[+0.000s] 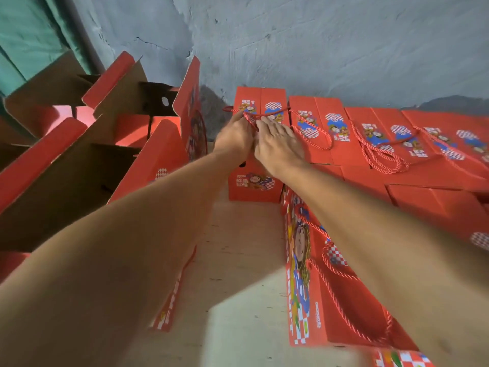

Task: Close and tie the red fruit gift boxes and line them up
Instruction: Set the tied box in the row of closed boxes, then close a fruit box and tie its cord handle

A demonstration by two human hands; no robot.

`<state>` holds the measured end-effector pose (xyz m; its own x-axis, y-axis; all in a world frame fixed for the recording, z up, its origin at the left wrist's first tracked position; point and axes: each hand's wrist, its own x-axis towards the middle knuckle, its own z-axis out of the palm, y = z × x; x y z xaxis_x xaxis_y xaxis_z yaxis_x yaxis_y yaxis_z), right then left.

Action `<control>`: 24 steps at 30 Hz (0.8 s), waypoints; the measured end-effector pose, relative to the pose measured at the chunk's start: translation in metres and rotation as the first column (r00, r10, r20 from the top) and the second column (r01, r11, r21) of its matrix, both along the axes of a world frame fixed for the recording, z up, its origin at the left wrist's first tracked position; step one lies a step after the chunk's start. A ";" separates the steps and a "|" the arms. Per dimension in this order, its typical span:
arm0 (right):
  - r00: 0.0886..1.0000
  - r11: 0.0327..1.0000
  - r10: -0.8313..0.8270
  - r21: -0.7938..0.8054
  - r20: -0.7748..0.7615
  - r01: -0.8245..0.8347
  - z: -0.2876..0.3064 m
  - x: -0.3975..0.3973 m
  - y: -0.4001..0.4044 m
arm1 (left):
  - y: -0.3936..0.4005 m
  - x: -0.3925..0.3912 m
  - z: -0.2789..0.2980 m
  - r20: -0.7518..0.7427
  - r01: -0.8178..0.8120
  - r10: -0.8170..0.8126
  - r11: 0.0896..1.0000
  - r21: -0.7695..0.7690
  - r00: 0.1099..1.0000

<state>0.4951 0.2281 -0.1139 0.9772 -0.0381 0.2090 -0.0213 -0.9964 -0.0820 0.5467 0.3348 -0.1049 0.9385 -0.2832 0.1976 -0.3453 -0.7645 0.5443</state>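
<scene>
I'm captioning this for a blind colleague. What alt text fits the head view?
Both hands, left and right, work a red cord on top of a closed red box by a grey wall. Closed boxes line up to its right; open boxes stand on the left.

A cracked grey wall (317, 43), a green curtain (29, 35), and a pale plywood floor (238, 260).

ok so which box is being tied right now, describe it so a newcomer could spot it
Start at the grey wall and find the row of closed boxes at its foot. The box is at the left end of that row, next to the open boxes. It alone has both hands on top, the left hand and right hand working its red cord.
</scene>
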 end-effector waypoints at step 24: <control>0.944 0.575 0.096 0.792 -0.316 0.207 0.068 -0.143 0.212 | 0.229 -0.174 0.100 0.104 -0.325 0.309 0.868 0.376 0.945</control>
<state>0.3517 0.4399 -0.0462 0.9683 -0.0979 -0.2298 -0.2472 -0.5084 -0.8249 0.3725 0.5634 -0.0048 0.9844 -0.0328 0.1731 -0.0640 -0.9821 0.1773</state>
